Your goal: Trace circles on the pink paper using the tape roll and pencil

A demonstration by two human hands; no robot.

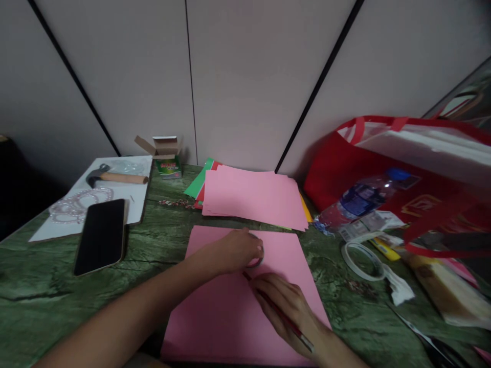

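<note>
A sheet of pink paper (215, 322) lies in front of me on the table. My left hand (240, 250) is closed over a round, grey-rimmed ring (261, 255) and presses it flat on the upper part of the sheet. Most of the ring is hidden under the fingers. Just below and to the right, my right hand (287, 306) grips a dark red pencil (286, 318), its tip at the ring's lower edge. Whether a line shows there I cannot tell.
Behind lies a stack of pink paper (249, 194). To the left are a phone (102, 235), a hammer (118, 177) and a small green box (169, 163). On the right are a bottle (360, 199), a tape roll (362, 261), scissors (425, 337) and a red bag (333, 158).
</note>
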